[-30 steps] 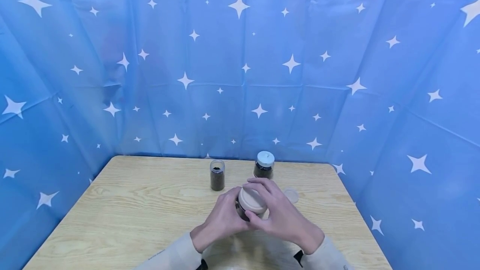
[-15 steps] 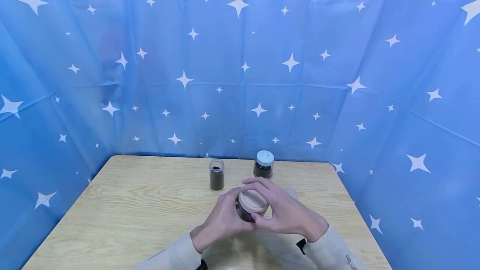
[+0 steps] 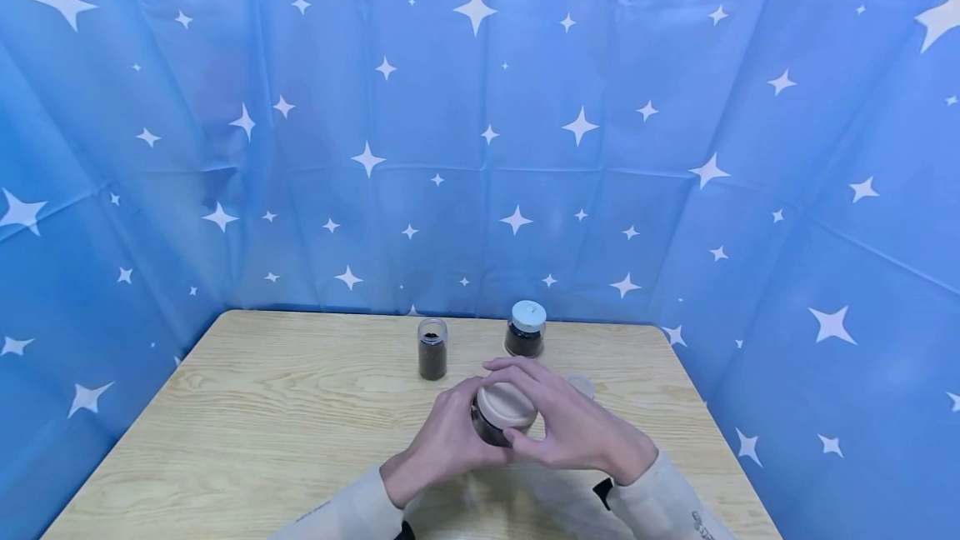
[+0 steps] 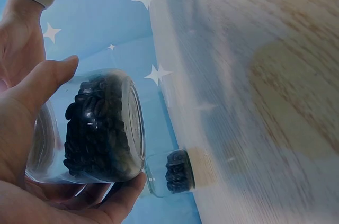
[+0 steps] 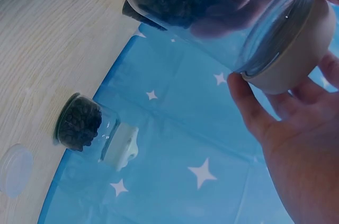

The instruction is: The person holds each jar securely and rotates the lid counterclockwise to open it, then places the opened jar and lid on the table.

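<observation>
Both hands hold one clear glass jar, partly filled with dark beans, above the table. My left hand grips the jar's body, its thumb along one side and its fingers round the other. On top sits a beige lid, which my right hand grips by its rim. In the right wrist view the lid covers the jar's mouth, with thumb and fingers spread round its edge. The jar leans a little in the head view, and the left fingers are mostly hidden behind it.
Farther back on the wooden table stand an uncapped glass jar of dark contents and a jar with a pale blue lid. A translucent round disc lies behind the right hand. A blue star-printed curtain surrounds the table.
My right hand has shifted slightly to the right, its wrist turning outward and its thumb moving along the lid's edge. The left hand keeps its hold on the jar.
</observation>
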Tool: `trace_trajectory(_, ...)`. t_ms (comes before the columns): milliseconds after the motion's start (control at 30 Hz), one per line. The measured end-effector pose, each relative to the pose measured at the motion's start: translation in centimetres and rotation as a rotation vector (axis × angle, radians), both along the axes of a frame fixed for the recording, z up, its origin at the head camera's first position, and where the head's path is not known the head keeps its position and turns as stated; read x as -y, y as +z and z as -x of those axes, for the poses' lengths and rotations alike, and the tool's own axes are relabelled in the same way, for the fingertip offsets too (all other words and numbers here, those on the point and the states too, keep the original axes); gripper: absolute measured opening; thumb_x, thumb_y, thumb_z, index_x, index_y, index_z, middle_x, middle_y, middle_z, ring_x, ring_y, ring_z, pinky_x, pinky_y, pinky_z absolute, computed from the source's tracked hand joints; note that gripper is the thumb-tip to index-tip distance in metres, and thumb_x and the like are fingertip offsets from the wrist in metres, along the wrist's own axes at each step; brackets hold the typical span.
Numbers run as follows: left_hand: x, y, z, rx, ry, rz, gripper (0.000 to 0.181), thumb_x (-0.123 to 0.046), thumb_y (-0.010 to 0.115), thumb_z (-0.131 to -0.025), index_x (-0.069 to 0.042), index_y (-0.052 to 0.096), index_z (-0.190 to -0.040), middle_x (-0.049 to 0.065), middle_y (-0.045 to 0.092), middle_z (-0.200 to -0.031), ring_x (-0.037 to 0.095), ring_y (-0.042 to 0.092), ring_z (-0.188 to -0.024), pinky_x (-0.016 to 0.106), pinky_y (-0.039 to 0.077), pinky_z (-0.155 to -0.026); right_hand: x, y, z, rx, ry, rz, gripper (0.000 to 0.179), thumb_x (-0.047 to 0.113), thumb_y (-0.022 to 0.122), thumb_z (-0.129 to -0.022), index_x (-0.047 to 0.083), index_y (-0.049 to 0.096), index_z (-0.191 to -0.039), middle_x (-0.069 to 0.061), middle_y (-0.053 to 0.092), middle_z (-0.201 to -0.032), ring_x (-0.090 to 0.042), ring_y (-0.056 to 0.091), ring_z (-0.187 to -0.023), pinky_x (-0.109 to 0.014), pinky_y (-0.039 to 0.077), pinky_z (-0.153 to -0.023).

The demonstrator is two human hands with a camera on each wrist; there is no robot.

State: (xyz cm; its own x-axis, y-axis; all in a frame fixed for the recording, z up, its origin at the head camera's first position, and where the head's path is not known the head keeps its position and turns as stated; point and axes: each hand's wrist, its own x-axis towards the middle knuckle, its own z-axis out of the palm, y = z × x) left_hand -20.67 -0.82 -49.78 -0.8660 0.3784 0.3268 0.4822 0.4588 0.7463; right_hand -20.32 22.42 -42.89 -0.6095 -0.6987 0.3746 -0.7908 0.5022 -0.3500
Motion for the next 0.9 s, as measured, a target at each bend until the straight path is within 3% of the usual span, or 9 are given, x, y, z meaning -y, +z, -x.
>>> trace_trajectory(433,0.12,-0.04,0.07,0.003,0.008,0.014,0.082,-0.037,0.11,-0.074,-0.014,0.071,-0.143,-0.001,0.081,-0.124,0.009,0.077,-0.11,0.028,0.065,-0.095,0.3,0.09,-0.15,-0.006,-0.013,-0.009,0.066,0.027,0.09,-0.097,0.023,0.065,-0.157,0.001,0.057,-0.174,-0.026,0.059,-0.162,-0.052,0.059,-0.126)
trace_trajectory(667,0.18,0.02,0.09,0.01,0.008,0.004,0.087,-0.031,0.11,-0.074,-0.013,0.069,-0.149,0.0,0.081,-0.128,0.012,0.077,-0.114,0.029,0.065,-0.097,0.56,-0.06,-0.48,-0.049,-0.051,-0.006,0.073,0.034,0.091,-0.097,0.024,0.062,-0.163,-0.005,0.056,-0.175,-0.03,0.064,-0.155,-0.053,0.064,-0.119)
trace_trajectory(900,0.31,-0.01,0.11,0.009,-0.008,-0.021,0.076,-0.03,0.107,-0.077,-0.015,0.071,-0.142,-0.003,0.081,-0.126,0.008,0.077,-0.112,0.027,0.065,-0.096,0.99,-0.46,-0.66,-0.11,-0.115,0.026,0.08,0.037,0.092,-0.097,0.026,0.057,-0.168,-0.005,0.056,-0.174,-0.03,0.064,-0.155,-0.052,0.065,-0.116)
